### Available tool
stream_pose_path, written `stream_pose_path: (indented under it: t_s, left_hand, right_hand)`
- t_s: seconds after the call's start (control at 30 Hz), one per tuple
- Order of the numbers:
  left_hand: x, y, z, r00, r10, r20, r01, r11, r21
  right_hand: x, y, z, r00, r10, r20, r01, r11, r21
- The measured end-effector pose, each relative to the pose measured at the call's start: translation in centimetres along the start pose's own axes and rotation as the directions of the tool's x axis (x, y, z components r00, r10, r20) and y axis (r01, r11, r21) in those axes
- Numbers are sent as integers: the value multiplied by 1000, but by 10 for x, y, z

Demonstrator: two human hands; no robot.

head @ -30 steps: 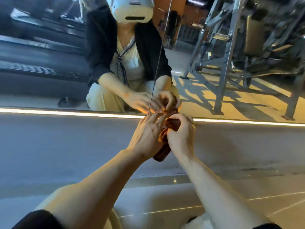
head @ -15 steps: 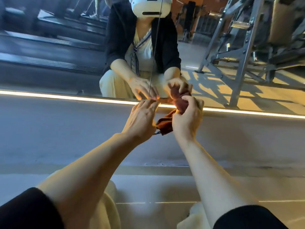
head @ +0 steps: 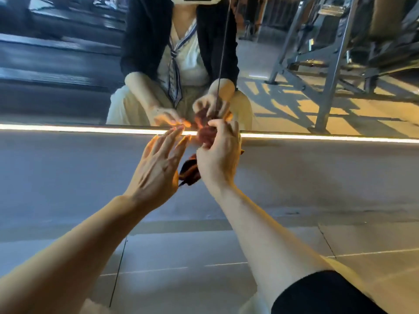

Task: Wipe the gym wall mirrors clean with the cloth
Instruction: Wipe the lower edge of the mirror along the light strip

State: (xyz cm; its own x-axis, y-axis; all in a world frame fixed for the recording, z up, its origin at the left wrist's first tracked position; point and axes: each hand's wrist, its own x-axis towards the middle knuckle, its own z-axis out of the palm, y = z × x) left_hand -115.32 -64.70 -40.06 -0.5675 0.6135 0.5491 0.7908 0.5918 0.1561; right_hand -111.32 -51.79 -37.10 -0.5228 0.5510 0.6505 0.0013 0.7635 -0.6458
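Both hands are up near the bottom of the wall: the left hand [head: 156,164] has its fingers spread straight and holds nothing, and the right hand [head: 218,155] is curled tight round the bunched red-brown cloth [head: 189,171]. Just past them glows a light strip [head: 68,129], with the wall mirror [head: 283,98] above it. I think a good wipe needs the cloth opened flat first, then pressed on the glass from the bottom edge up.

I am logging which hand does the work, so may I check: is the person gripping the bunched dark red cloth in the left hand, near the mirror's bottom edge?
Not quite: in the head view the right hand grips the bunched dark red cloth; the left hand is open beside it. It is indeed near the wall mirror's bottom edge.
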Motion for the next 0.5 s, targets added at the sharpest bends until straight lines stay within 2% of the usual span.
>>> stream_pose_path:
  t_s: [0.03, 0.1, 0.17, 0.2, 0.27, 0.33, 0.4, 0.43, 0.5]
  left_hand:
    - [2, -1, -5, 1000, -5, -24, 5, 1000, -14]
    - [4, -5, -9, 999, 6, -53, -8, 999, -46]
    - [6, -5, -11, 998, -7, -70, 3, 998, -67]
    - [7, -5, -12, 997, -17, -76, 11, 997, -72]
    - [10, -5, -12, 996, -21, -82, 15, 997, -78]
    - [10, -8, -14, 996, -3, -88, -4, 997, -74]
    - [9, -15, -17, 996, 19, -83, -24, 997, -67]
    - [9, -19, -19, 996, 28, -83, -33, 998, -56]
    - [9, -25, -21, 996, 39, -79, -42, 999, -31]
  right_hand:
    - [5, -2, -2, 992, 56, -110, -52, 998, 41]
    - [16, 5, -10, 921, 188, -342, -174, 982, 71]
    - [23, 16, -13, 856, 252, -452, -258, 965, 49]
    - [21, 17, -9, 856, 255, -450, -275, 961, 22]
    - [7, 12, 7, 917, 178, -357, -205, 978, -37]
    - [-13, -1, 23, 989, -2, -149, -7, 998, -57]
    - [-24, -11, 31, 990, -141, 16, 141, 990, -22]
    - [-23, -13, 30, 991, -136, 11, 136, 991, -7]
    - [-13, -10, 20, 990, -1, -138, 2, 1000, 4]
